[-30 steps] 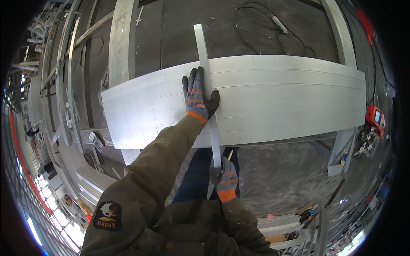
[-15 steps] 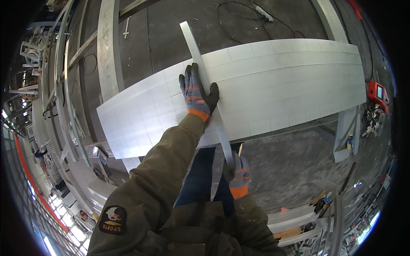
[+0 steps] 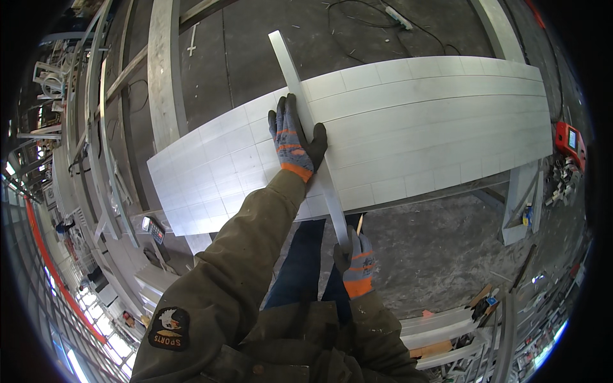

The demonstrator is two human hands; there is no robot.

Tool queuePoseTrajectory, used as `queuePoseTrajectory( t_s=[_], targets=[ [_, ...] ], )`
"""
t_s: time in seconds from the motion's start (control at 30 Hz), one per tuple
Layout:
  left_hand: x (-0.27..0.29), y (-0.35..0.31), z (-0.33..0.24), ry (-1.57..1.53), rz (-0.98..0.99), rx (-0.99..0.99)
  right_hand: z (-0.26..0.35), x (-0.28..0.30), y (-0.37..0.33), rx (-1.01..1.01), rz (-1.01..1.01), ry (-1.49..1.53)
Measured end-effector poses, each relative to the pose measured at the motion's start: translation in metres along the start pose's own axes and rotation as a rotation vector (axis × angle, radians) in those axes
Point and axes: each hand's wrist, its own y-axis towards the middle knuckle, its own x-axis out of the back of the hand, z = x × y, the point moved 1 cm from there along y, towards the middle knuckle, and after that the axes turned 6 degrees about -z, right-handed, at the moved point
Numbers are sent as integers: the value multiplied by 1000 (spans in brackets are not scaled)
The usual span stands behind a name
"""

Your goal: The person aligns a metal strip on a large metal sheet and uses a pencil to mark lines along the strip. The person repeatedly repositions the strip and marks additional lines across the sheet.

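The left hand (image 3: 295,143), in a grey and orange glove with dark fingertips, lies palm down across a long pale metal bar (image 3: 332,198); its fingers are nearly straight and close together at the bar's left edge, while the thumb stands well apart on the right side, so the hand straddles the bar. How hard it presses, I cannot tell. The right hand (image 3: 359,262), in a matching glove, is closed around the bar's near end, the thumb on the left side and the fingers on the right, partly hidden; a pencil (image 3: 360,225) sticks up from among those fingers. The bar lies slantwise across a broad white panel (image 3: 434,127) marked with thin lines, its far end jutting past the panel's far edge and its near end past the near edge. The panel rests on metal beams (image 3: 167,70), with a calculator (image 3: 153,230) off to the left.
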Motion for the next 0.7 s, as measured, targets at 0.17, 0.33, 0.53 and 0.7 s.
queuePoseTrajectory(
  t_s=[0.17, 0.33, 0.53, 0.7],
  targets=[
    [0, 0, -2, 3, -13, -2, -2, -2, 0, -98, 55, 55],
    [1, -1, -3, -4, -22, 3, 3, 0, -2, -21, -35, 3],
    [2, -1, -1, -1, 47, 45, 1, -3, -3, 31, -65, -28],
    [2, -1, -2, 44, 71, 5, 2, -5, -5, 12, -64, -8]
  ],
)
